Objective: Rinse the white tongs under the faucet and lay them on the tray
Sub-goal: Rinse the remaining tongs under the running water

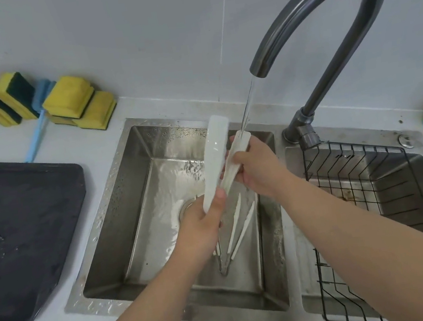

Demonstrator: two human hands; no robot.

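Left of the sink (135,171), a dark tray (24,227) sits on the pale surface (93,139), flecked with a few water drops. Behind it, up against the wall and also left of the sink, lean several yellow sponges (68,98) and a blue brush (35,136).

Over the sink's basin the left hand (200,224) curls round the lower end of the white tongs (216,157), thumb pressed on the broad left arm, which stands nearly upright. The tongs are spread apart above the basin – well away from the tray. The right hand (255,170) closes its fingers round the other arm, holding its tip up into the thin stream of water (247,103).

On the sink's floor, below both hands, lies a second pair of tongs (238,227) with its white arms pointing away.

The grey faucet (321,22) arches over from the sink's right rear corner – running. Right of the sink, a black wire basket (370,178) rests in a second basin.
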